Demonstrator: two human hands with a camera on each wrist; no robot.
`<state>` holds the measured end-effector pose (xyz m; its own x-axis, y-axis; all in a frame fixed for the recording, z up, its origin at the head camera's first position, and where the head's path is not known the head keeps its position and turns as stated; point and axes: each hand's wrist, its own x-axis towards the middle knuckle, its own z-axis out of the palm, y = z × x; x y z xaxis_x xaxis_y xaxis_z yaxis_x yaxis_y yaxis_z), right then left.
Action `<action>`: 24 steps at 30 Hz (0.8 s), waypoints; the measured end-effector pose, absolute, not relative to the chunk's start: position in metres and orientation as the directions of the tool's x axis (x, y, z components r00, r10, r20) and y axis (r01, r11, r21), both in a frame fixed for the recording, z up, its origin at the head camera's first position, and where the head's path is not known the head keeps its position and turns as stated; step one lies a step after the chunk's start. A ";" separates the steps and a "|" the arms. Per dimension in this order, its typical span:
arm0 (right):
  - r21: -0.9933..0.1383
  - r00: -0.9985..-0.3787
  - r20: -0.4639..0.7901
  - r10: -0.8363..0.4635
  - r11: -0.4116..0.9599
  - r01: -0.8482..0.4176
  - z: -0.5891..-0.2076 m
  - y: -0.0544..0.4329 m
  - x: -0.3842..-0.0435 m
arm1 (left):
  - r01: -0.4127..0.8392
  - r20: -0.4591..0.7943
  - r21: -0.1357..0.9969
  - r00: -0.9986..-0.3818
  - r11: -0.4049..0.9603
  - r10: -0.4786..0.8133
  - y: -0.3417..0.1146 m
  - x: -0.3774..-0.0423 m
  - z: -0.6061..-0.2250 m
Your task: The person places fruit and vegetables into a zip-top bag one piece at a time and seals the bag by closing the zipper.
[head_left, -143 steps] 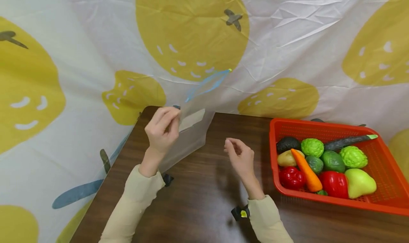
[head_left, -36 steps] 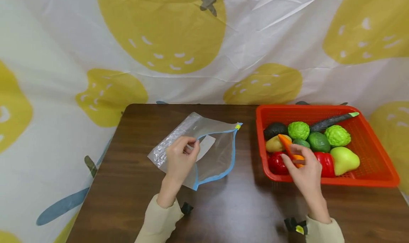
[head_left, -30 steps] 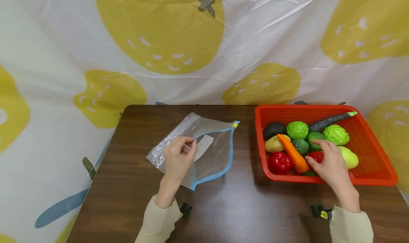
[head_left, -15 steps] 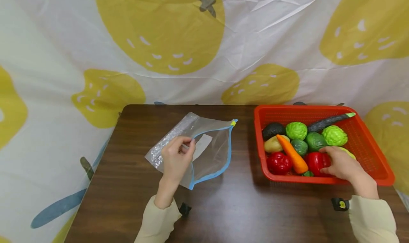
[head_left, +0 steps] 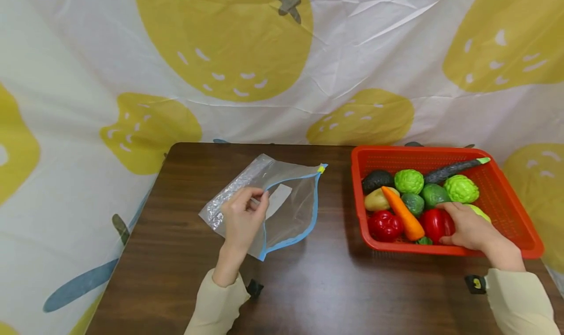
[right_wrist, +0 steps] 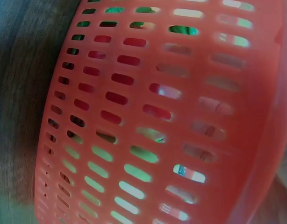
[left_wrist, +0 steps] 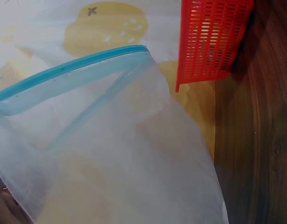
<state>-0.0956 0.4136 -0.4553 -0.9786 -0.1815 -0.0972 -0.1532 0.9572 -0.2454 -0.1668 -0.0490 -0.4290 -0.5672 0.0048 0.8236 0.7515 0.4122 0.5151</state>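
Patterned cloth (head_left: 343, 41) hangs behind a dark wooden surface (head_left: 176, 256), with a red basket (head_left: 405, 247) at the right of the frame. Just over a second ago the right hand (head_left: 473, 227) was over the carrot (head_left: 403, 215); it has since gone rightward to the pepper (head_left: 434, 225), so the work appears to have passed to that piece. The pepper lies in the near part of the basket, right of the carrot, with the right hand's fingers at its far side and the thumb at its near side; they seem to grip it, though the right wrist view, mostly basket wall, cannot confirm how firmly. Near the centre, the left hand (head_left: 244, 212) still pinches the edge of the bag (head_left: 291, 217), its blue-rimmed mouth gaping, well apart from the pepper.
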 end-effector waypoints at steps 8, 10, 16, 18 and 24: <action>-0.250 -0.972 -0.119 -0.202 0.954 -0.168 -0.456 0.412 -0.097 | 0.753 0.827 0.512 -0.562 0.413 0.001 -0.047 -0.166 -0.430; -0.242 -0.972 -0.130 -0.197 0.957 -0.161 -0.456 0.411 -0.097 | 0.755 0.826 0.514 -0.563 0.408 0.002 -0.047 -0.166 -0.430; -0.248 -0.972 -0.124 -0.200 0.955 -0.164 -0.455 0.412 -0.098 | 0.754 0.823 0.521 -0.568 0.399 -0.002 -0.048 -0.166 -0.431; -0.250 -0.974 -0.094 -0.207 0.952 -0.178 -0.456 0.413 -0.098 | 0.752 0.822 0.523 -0.569 0.401 -0.005 -0.049 -0.166 -0.431; -0.282 -0.980 0.005 -0.200 0.940 -0.193 -0.454 0.414 -0.100 | 0.747 0.819 0.526 -0.574 0.406 -0.004 -0.048 -0.166 -0.432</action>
<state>-0.0996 0.4144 -0.4538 -0.9798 -0.2000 0.0054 -0.1934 0.9396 -0.2824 -0.1664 -0.0482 -0.4317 -0.5737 -0.0043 0.8190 0.7474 0.4063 0.5257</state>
